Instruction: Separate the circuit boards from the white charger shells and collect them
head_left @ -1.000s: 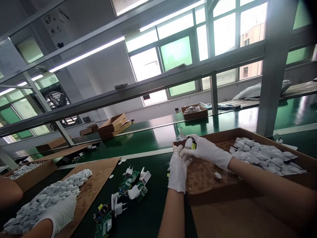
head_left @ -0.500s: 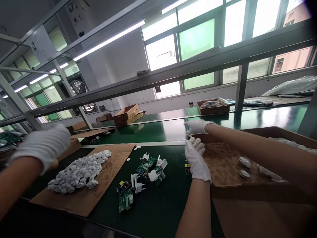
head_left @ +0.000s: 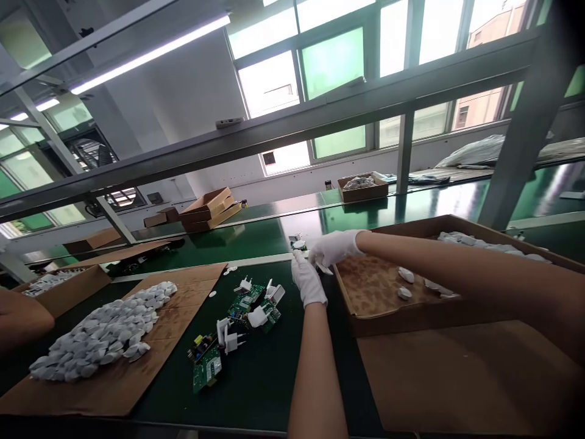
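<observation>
By the far left corner of one cardboard tray (head_left: 372,286), two gloved hands work close together. The left hand (head_left: 308,281) has its fingers close together, with one small white and green part (head_left: 299,242) at their tips, near the white strip (head_left: 265,261) along the far edge; I cannot tell if they pinch it. The right hand (head_left: 337,249) bends its fingers down, with one thin white piece (head_left: 325,268) just under them; I cannot tell if they hold it. A wide band of dark green tabletop (head_left: 256,390) gives room between the left arm and the boards, and more runs to the front edge. About four boards (head_left: 208,371) and five white plug parts (head_left: 258,316) lie there in a loose bunch. Three white discs (head_left: 212,294) sit by one flat cardboard sheet (head_left: 183,305), which bears one big heap of white pieces (head_left: 95,338), too many to count. Two loose white lumps (head_left: 406,275) lie in the tray, with more partly behind the right arm.
</observation>
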Demonstrator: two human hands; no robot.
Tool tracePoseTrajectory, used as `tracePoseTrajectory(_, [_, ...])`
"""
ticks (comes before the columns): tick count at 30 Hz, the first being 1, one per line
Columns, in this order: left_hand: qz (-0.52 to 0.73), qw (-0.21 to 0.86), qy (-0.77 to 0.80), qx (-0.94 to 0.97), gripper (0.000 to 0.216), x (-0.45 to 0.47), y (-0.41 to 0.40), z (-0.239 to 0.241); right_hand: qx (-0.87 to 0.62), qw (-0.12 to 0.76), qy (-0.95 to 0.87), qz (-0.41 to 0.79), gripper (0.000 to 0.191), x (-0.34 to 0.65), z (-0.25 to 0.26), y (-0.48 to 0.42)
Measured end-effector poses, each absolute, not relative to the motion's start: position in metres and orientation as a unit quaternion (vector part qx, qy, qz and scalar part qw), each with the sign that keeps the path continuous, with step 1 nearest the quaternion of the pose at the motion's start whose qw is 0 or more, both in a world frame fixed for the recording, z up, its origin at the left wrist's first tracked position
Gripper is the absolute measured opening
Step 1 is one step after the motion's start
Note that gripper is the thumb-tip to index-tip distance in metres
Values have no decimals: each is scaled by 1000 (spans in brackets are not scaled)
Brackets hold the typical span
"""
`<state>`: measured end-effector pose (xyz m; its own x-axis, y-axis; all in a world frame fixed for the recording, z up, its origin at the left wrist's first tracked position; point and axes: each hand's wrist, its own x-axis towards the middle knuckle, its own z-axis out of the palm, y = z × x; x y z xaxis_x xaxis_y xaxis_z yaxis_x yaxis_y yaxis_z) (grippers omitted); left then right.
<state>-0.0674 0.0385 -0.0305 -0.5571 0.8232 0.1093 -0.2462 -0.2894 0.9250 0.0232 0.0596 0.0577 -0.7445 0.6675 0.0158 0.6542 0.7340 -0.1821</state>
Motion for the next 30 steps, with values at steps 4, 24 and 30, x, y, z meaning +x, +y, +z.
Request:
tracePoseTrajectory(4, [666,450,425,416,39,-66,34,-23,-376,107,-915,97,36,66,88,53])
tracePoseTrajectory(24, [610,739,101,267,29,-41,-6,4,-565,-144,-804,118,33,148,27,21])
tracePoseTrajectory(30, [589,750,131,271,37,-27,-14,4,-522,-110,-837,123,18,136,17,27])
